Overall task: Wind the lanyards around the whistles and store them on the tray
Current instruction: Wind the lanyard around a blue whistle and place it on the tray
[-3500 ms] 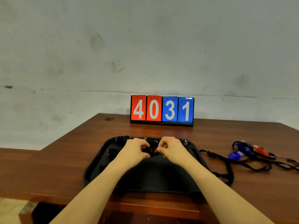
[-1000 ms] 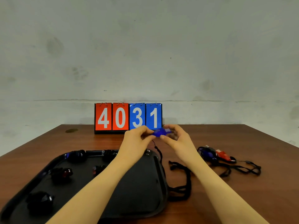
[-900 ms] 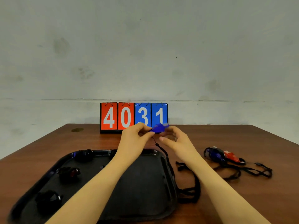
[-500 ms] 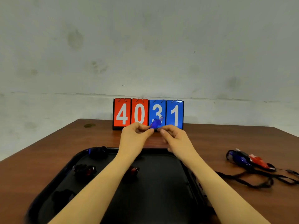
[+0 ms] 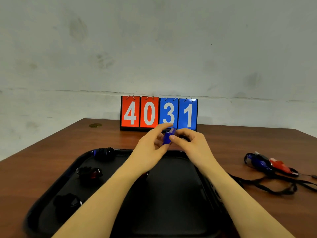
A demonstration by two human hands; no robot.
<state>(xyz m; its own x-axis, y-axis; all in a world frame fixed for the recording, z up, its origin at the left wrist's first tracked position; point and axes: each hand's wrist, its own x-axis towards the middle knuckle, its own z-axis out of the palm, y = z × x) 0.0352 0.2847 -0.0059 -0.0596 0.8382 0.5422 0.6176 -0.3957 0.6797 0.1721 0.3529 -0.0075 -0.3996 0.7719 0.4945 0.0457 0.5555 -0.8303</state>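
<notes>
A blue whistle (image 5: 167, 137) is held upright above the far edge of the black tray (image 5: 171, 194). My left hand (image 5: 151, 148) pinches it between thumb and fingers. My right hand (image 5: 190, 145) pinches it from the right, and something dark, probably its lanyard, shows behind those fingers. Several wound whistles lie on the tray's left side: one at the far corner (image 5: 104, 152), a red one (image 5: 90, 172), a dark one (image 5: 67, 202). Another red one (image 5: 145, 174) peeks out under my left forearm.
On the wooden table (image 5: 248, 143) right of the tray lie a blue whistle (image 5: 259, 163) and a red whistle (image 5: 279, 166) with loose black lanyards (image 5: 274, 186). A score flip board (image 5: 158, 113) reading 4031 stands at the back by the wall.
My hands went from the tray to the right, picked up the blue whistle and carried it back over the tray. It now stands more upright between my fingers.
</notes>
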